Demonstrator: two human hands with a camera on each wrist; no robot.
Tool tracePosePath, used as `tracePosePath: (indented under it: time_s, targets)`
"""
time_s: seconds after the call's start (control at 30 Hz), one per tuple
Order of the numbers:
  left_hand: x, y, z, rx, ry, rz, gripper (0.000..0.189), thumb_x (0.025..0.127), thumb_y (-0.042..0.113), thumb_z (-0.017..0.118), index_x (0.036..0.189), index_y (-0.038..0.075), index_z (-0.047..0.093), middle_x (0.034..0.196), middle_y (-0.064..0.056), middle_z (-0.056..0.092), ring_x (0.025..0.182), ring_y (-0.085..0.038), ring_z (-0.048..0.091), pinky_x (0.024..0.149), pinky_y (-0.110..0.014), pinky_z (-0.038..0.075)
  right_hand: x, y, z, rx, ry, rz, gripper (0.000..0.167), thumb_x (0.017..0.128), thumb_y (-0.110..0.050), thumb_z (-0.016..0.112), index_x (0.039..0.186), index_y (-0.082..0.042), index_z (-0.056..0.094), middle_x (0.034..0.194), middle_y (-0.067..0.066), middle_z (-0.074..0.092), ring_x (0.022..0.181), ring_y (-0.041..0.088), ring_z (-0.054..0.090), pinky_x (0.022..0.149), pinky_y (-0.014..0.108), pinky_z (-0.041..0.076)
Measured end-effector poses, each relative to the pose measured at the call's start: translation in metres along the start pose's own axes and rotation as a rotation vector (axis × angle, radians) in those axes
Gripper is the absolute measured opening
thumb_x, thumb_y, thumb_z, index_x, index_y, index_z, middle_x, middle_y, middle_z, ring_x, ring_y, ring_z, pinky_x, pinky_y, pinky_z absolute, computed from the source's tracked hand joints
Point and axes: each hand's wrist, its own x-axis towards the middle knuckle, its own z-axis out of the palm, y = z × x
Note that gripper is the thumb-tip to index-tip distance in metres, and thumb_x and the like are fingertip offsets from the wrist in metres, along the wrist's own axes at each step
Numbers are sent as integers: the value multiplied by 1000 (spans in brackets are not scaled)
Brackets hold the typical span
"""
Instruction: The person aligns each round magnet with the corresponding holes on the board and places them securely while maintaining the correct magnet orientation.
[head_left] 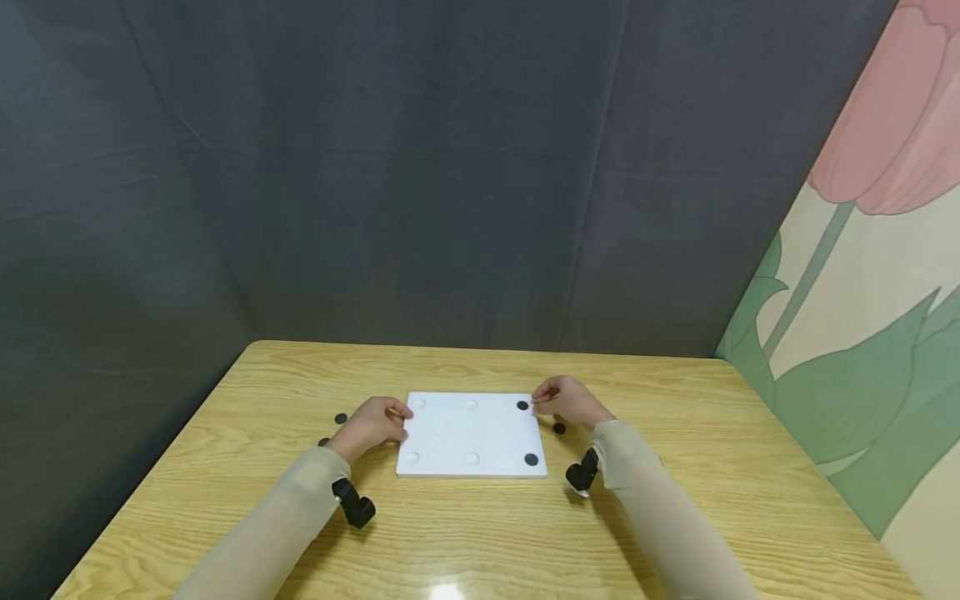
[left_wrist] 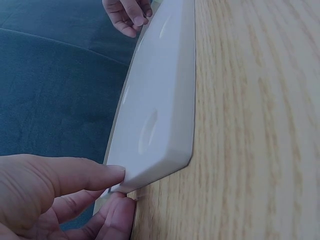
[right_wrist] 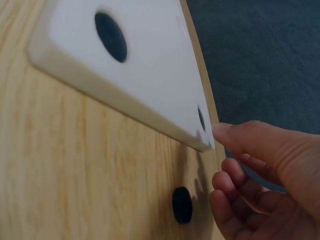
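A white rectangular board (head_left: pixel 472 433) lies on the table, with round recesses in it. Black discs sit in two of these at its right side: a near disc (head_left: pixel 531 459) and a far disc (head_left: pixel 522 406). My left hand (head_left: pixel 373 427) grips the board's left edge, its thumb (left_wrist: pixel 107 177) on the edge and the other fingers curled against the side and the tabletop. At the far right corner is my right hand (head_left: pixel 568 402), thumb (right_wrist: pixel 230 131) right by the corner and fingers loosely bent, with nothing held. A loose black disc (right_wrist: pixel 182 205) lies just below those fingers.
Beside the left hand, two more black discs lie on the wooden table (head_left: pixel 465 542): one disc (head_left: pixel 341 418) farther back, another disc (head_left: pixel 324 442) partly behind the wrist. A dark curtain (head_left: pixel 420 183) hangs behind the table; a flower-painted wall (head_left: pixel 862 333) stands at right.
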Motion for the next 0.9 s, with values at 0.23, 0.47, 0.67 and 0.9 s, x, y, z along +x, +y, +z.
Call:
tracePosePath:
  time_s: [0.23,0.47,0.67,0.9]
  targets:
    - [0,1,2,2,2,2,31,76,-4,73,105,3,67,94,-10,59,81,-21,53,66,-26,47,-9,2,-6,-22,9,-37,17,86,-9,71,100,0,67,91,7,63,83,16,55,71,25,46]
    - [-1,2,3,-3,2,1,30,77,-4,72,106,3,67,94,-10,59,80,-20,54,66,-26,48,-25,7,-11,-28,17,-44,19,86,-11,71,101,1,66,91,7,62,82,17,55,71,28,45]
    - [1,1,5,-10,-10,28,30,77,-6,71,106,1,67,93,-11,58,80,-20,53,66,-26,48,-33,14,-11,-11,17,-45,20,85,-10,73,100,1,66,90,8,62,82,18,55,69,28,45]
    - [2,0,6,-6,-9,36,30,76,-7,71,105,1,67,92,-11,59,80,-20,53,65,-26,47,-41,19,-10,-37,27,-29,18,83,-9,74,98,-3,67,89,5,63,82,16,55,70,26,46]
